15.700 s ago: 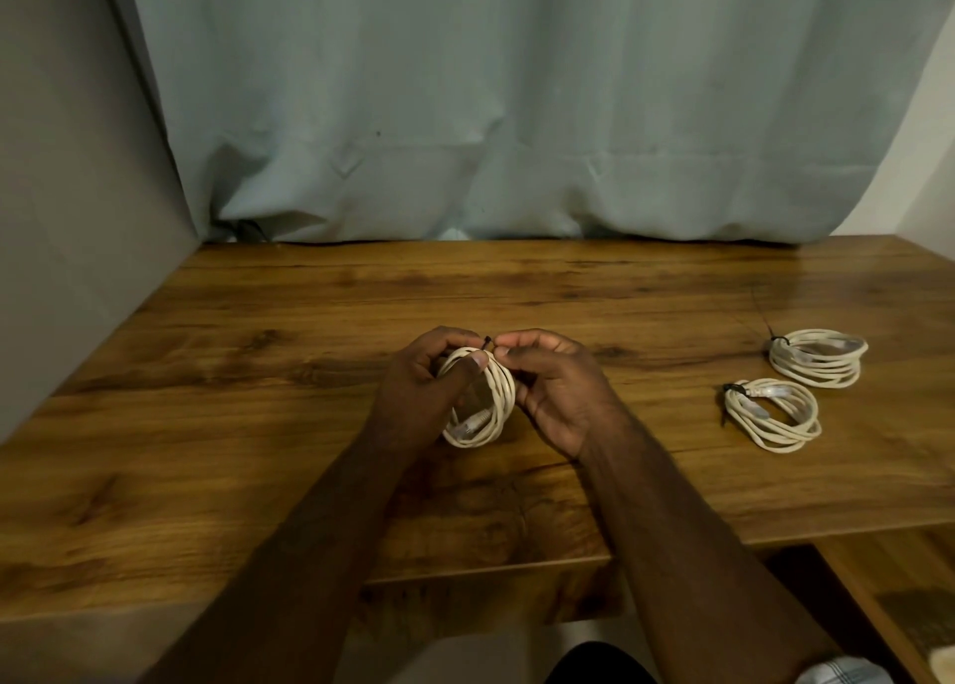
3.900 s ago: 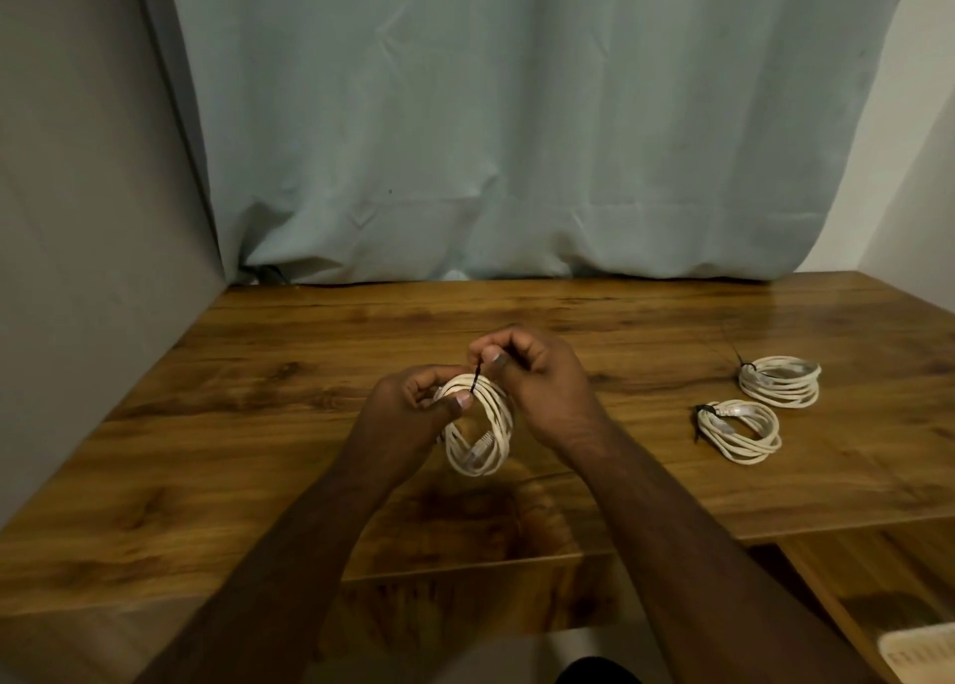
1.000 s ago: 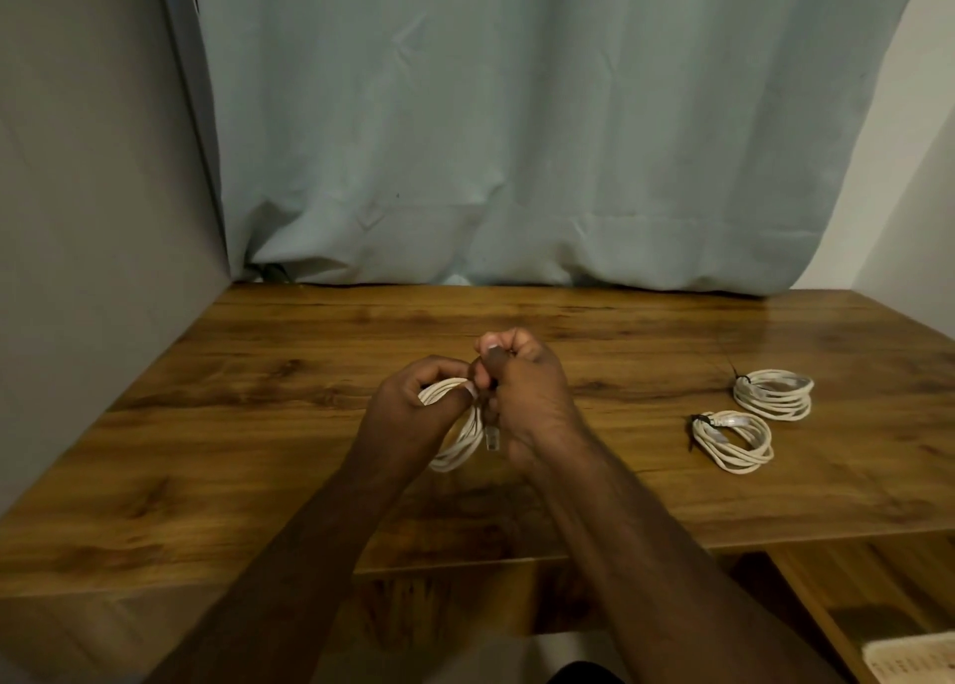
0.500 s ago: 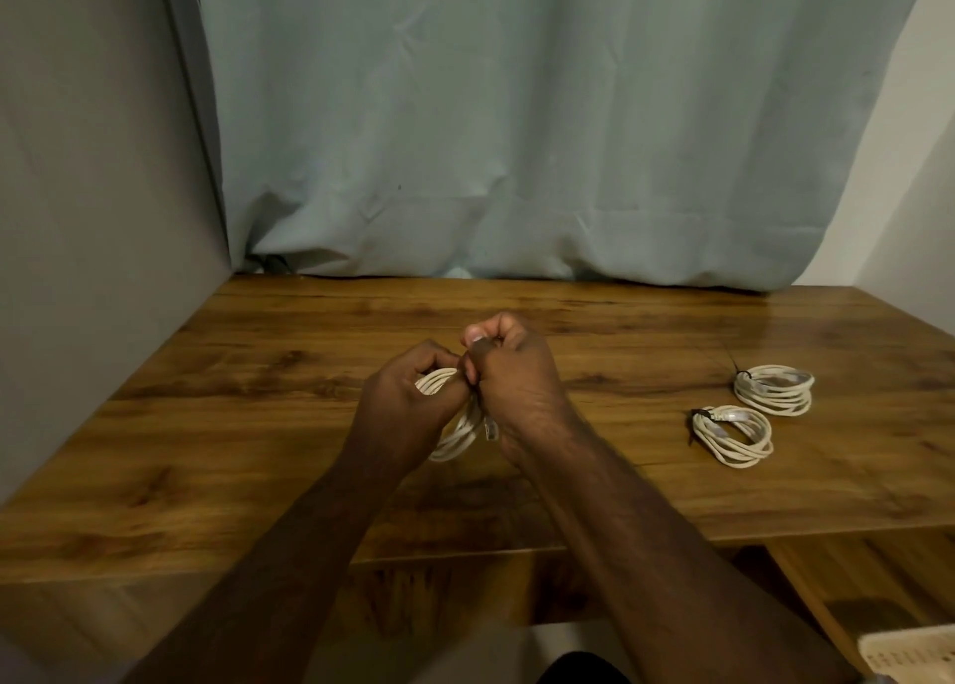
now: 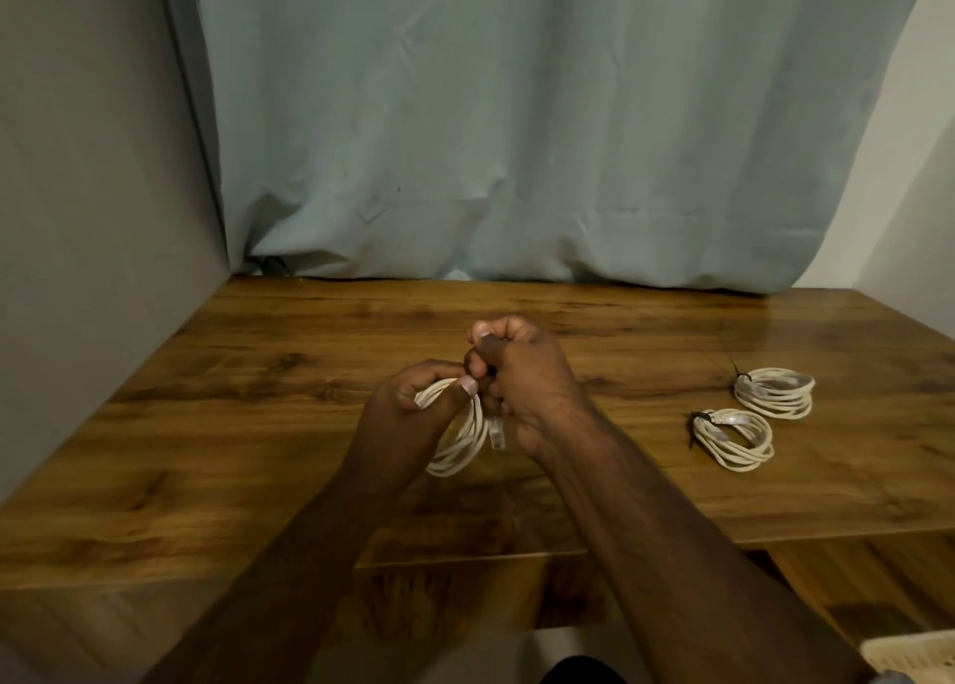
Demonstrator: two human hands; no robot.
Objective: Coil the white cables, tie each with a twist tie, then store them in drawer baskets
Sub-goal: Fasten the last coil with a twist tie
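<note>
Seen from a head-worn camera above a wooden table (image 5: pixel 258 425): two bare hands raised over the tabletop's middle, working on a coiled white cable (image 5: pixel 460 445). Left hand (image 5: pixel 413 420) curled around the coil's upper left side, thumb pressed across the strands, loops hanging below the fingers toward the wood. Right hand (image 5: pixel 522 383) bunched tight against the coil's top right, fingertips pinched together at the strands; a sliver of dark twist tie (image 5: pixel 492 372) just visible between the fingers there, most of it hidden by the hand. Clear plastic connector (image 5: pixel 496 433) dangling from the coil between the two wrists. To the right, well apart from the hands, two finished coils flat on the table: nearer tied coil (image 5: pixel 734 440) with a dark tie at its left edge, and farther tied coil (image 5: pixel 775 386) just beyond it, its own dark tie sticking up at the upper left. The two lying near each other, not touching. Behind the table, a pale blue curtain (image 5: pixel 517 140) hanging down to the back edge, with a grey wall (image 5: pixel 77 218) at left. At bottom right, the corner of a light woven basket (image 5: pixel 909 655) below the table's edge, mostly cut off by the frame.
</note>
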